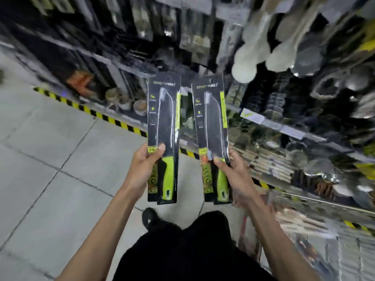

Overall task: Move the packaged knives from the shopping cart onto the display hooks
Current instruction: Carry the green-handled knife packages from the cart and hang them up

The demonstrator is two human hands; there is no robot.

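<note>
- Two knife packs, one per hand, both held up in the air in front of the store shelves (294, 134). They sit side by side with a gap between them, not touching.
- The left knife pack (163, 136) stands pretty much upright: long axis runs up-down, hang hole on top, blade tip up, handle down toward the person.
- The right knife pack (213, 138) points the same way, with its top leaning a bit to the left.
- The left hand (142, 169) grips its pack low down, thumb on the front by the blade base, fingers behind.
- The right hand (233, 171) does the same on its pack, thumb pinching the front.
- Behind them are blurry shelves, pale spoons (249, 57) hanging top right, and yellow-black tape (91, 110) along the grey tile floor (50, 159).
- Each pack is a black card with a clear blister, dark blade, lime-green handle and a green strip.
</note>
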